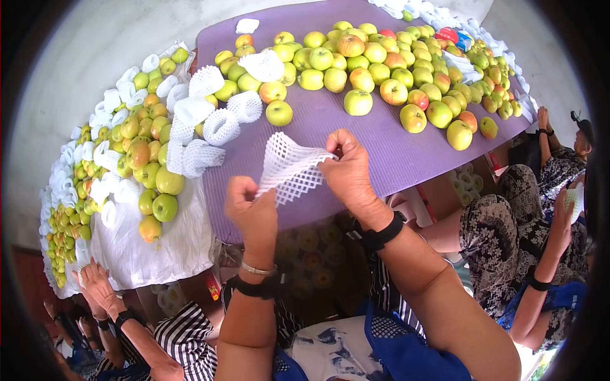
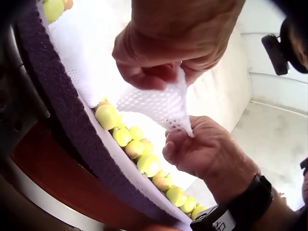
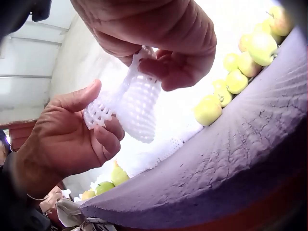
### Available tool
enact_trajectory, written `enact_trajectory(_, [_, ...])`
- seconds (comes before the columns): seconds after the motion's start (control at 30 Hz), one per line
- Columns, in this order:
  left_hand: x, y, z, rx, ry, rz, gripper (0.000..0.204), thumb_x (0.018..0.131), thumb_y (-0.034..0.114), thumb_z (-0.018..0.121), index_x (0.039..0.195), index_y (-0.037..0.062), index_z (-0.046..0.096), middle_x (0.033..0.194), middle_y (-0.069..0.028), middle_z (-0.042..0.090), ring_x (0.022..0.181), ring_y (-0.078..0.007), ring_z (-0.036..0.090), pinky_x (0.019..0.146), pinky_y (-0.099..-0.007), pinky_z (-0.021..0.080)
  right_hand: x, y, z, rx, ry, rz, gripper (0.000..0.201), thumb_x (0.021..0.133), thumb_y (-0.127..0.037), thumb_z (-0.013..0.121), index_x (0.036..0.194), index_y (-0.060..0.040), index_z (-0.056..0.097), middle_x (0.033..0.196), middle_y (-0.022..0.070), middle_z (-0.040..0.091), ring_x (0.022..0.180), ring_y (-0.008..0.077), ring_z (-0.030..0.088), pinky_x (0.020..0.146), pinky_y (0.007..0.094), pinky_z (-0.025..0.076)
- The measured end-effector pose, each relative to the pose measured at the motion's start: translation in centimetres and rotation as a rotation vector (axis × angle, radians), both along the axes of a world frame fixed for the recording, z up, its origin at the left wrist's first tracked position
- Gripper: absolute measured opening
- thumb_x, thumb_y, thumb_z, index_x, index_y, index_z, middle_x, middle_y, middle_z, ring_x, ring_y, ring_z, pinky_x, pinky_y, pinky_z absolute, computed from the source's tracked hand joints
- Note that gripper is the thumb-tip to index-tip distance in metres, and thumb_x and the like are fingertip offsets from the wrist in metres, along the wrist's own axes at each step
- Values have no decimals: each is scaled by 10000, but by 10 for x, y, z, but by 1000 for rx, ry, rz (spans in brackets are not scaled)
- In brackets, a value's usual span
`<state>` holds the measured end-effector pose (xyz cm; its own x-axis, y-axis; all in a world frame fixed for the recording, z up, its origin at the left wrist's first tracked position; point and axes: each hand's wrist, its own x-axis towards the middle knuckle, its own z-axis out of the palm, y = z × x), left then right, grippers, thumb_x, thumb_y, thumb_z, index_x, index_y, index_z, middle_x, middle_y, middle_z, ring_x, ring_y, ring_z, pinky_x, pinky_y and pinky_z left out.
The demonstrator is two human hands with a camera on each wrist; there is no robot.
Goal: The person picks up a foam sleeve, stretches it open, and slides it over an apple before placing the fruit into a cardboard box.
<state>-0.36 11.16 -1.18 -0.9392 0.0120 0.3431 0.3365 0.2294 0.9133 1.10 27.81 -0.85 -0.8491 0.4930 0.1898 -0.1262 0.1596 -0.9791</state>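
Note:
A white foam net sleeve [image 1: 292,168] is stretched between my two hands above the near part of the purple mat. My left hand [image 1: 253,213] pinches its lower left edge. At the other side, my right hand [image 1: 351,168] pinches the sleeve's upper corner between thumb and curled fingers. The right wrist view shows the net [image 3: 139,108] spread out from both grips, with its holes visible. No apple is inside the part of it that shows. Beyond my hands, a green apple [image 1: 279,113] lies close to a pile of loose foam sleeves [image 1: 222,127].
Many yellow-green apples [image 1: 359,101] cover the far side of the purple mat [image 1: 305,120]. To the left, more apples and sleeves lie on a white sheet [image 1: 152,254]. Another person's hand [image 1: 95,282] reaches in there. At right, a person holds a sleeved fruit [image 1: 575,203].

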Motion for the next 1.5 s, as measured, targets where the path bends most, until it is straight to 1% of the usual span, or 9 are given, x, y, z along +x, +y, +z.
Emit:
enact_trajectory(0.23, [-2,-5,9,599,-138,-450,265,879,269,544,951,21,483,888,-58,532,819,-141,512,740,-279,415,-2,5,5,-225,174,135,295,665,192,470,826,-56,478,771,-23,467,743,51,456,642,201,407])
enact_trajectory(0.37, [-12,-11,4,926,-625,-564,484,911,382,443,1117,-56,458,1109,-169,548,1045,-259,523,923,-382,396,6,1,15,-278,216,228,332,634,206,442,828,-56,505,795,1,489,768,92,496,670,221,417])
enact_trajectory(0.43, [-8,0,12,1070,-720,-689,491,902,345,474,1152,-78,458,1156,-196,543,1078,-283,526,945,-405,397,6,-2,15,105,314,275,333,606,202,444,806,-55,516,806,33,503,794,154,524,688,242,424])
enact_trajectory(0.5, [-16,-5,4,952,-672,-675,445,884,297,508,1127,-75,482,1101,-179,567,1015,-274,555,908,-396,423,10,-8,21,296,333,356,306,561,173,475,757,-55,532,824,95,504,851,271,535,737,291,434])
enact_trajectory(0.6, [-20,-12,5,843,-584,-508,331,829,160,572,1074,-57,523,1005,-134,597,900,-241,595,834,-358,466,9,-2,19,376,263,682,288,619,84,534,864,-65,557,967,88,532,979,236,525,840,320,415])
enact_trajectory(0.7, [-17,-13,14,799,-505,-407,288,808,82,568,1061,-43,513,987,-127,597,886,-223,596,817,-347,472,12,12,29,-424,70,806,405,697,-56,595,1094,-55,516,1154,90,496,1129,216,461,951,365,361])
enact_trajectory(0.83, [-7,-5,32,707,-405,-455,274,794,44,556,1047,-39,491,986,-152,599,888,-206,594,815,-342,474,16,2,31,-376,-18,737,788,707,-330,694,1345,-48,328,1317,130,414,1231,237,382,1033,378,270])
enact_trajectory(1.2, [4,-7,36,750,-289,-503,366,892,221,491,1173,-2,417,793,-85,473,752,-190,494,848,-445,452,16,-36,9,176,-76,941,297,707,-30,543,1002,-7,563,880,204,618,854,340,597,778,390,464])
enact_trajectory(1.5, [20,-17,61,778,-63,-530,206,902,218,448,821,37,393,684,-65,391,603,-155,384,627,-300,363,26,-67,-4,217,80,692,250,696,-149,639,901,-34,553,888,216,596,875,412,553,740,443,446])
